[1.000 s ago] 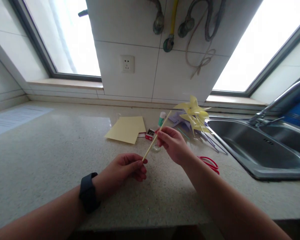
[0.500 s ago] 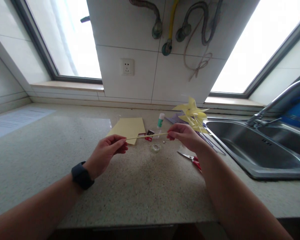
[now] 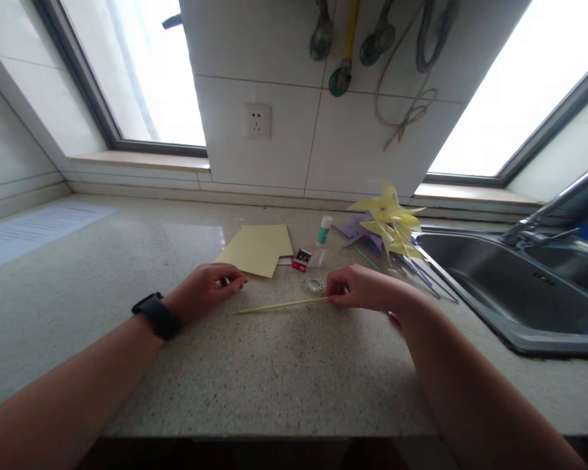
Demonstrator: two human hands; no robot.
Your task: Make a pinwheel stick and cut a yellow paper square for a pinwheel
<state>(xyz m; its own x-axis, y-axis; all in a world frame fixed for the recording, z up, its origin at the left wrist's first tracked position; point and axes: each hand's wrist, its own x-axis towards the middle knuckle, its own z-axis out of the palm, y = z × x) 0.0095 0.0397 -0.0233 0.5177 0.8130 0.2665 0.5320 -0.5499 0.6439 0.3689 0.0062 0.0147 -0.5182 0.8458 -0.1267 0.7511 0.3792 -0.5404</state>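
Note:
A thin pale yellow stick (image 3: 279,305) lies low over the speckled counter, its right end pinched between the thumb and fingers of my right hand (image 3: 349,287). My left hand (image 3: 214,287) is off the stick, just above and left of its free end, with curled fingers and a gap between thumb and fingertips. Behind the stick are a tape roll (image 3: 314,284), a small red and black box (image 3: 302,260) and a green and white glue stick (image 3: 324,230). Sheets of yellow paper (image 3: 259,248) lie beyond my left hand.
Yellow pinwheels (image 3: 389,219) and purple ones (image 3: 360,230) lie beyond my right hand. Scissors, mostly hidden by that hand, show a red handle (image 3: 394,319). A steel sink (image 3: 500,333) is at the right, a printed sheet (image 3: 39,228) at the far left.
My left hand has let go of the stick. My right hand and the stick have come down nearer the counter and towards me. The view has shifted slightly.

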